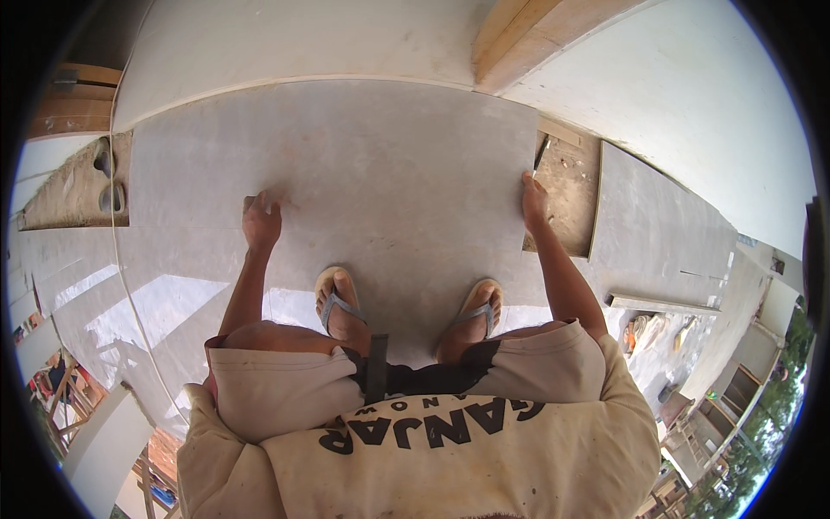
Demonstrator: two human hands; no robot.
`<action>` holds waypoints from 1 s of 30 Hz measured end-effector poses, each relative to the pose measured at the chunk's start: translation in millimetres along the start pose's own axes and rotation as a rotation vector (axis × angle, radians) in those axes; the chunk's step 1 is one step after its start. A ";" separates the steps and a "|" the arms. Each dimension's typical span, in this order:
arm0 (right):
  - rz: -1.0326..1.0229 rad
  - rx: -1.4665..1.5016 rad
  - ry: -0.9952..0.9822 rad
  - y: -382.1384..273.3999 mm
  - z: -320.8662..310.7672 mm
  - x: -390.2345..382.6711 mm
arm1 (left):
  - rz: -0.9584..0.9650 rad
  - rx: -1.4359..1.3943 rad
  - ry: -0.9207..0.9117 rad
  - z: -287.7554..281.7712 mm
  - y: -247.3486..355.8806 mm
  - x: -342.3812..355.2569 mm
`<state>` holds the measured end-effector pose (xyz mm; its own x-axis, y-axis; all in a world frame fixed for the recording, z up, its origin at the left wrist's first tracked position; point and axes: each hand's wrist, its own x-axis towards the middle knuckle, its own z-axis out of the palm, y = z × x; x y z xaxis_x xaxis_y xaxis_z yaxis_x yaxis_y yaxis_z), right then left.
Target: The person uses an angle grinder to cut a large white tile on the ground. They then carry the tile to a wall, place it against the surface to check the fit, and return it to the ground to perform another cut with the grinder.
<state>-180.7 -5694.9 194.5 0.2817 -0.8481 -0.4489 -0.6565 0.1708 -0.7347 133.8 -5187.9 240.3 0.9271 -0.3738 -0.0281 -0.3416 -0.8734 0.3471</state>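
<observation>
I squat on large grey floor tiles (pixel 389 164), bending over the one in front of my feet. My left hand (pixel 262 222) rests on this tile, its fingers curled by a small grey-brown piece that I cannot make out, beside a dusty brownish smudge (pixel 290 177). Over at the tile's right edge, my right hand (pixel 534 201) is closed round a slim dark stick-like tool with a pale lower part (pixel 542 156). That tool points away from me, beside an untiled strip of bare, rough floor (pixel 571 195).
White walls (pixel 303 43) and a wooden door frame (pixel 527 39) border the far side. Another untiled patch (pixel 73 190) holds dark footwear at left. A pale string (pixel 130 285) crosses the left tiles. A long bar (pixel 661 304) lies at right, near scattered tools (pixel 657 333).
</observation>
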 end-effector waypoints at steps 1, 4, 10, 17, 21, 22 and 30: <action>0.008 0.005 -0.008 -2.1 3.2 -3.2 | -0.012 0.000 -0.005 -1.8 -1.1 -1.9; 0.015 0.019 -0.014 4.3 -5.3 0.9 | -0.013 -0.017 -0.011 -1.8 7.3 -0.3; 0.006 0.007 -0.024 6.0 -2.2 5.7 | -0.006 -0.012 0.017 4.4 3.5 -0.1; 0.038 -0.066 0.035 -6.4 1.3 -2.7 | -0.002 -0.003 0.055 9.0 3.7 -1.2; 0.031 -0.057 0.037 -11.9 -1.7 -5.6 | -0.018 -0.022 0.065 11.6 4.4 -2.1; 0.034 -0.062 0.026 -13.6 -3.3 -6.4 | -0.015 -0.010 0.068 11.6 2.8 -0.6; 0.028 -0.076 0.070 -16.9 -7.5 -9.1 | -0.054 -0.022 0.078 16.2 5.1 5.0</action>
<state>-177.5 -5693.8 214.8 0.2144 -0.8768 -0.4304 -0.7154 0.1591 -0.6804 134.1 -5199.3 226.8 0.9535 -0.3003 0.0254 -0.2883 -0.8843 0.3673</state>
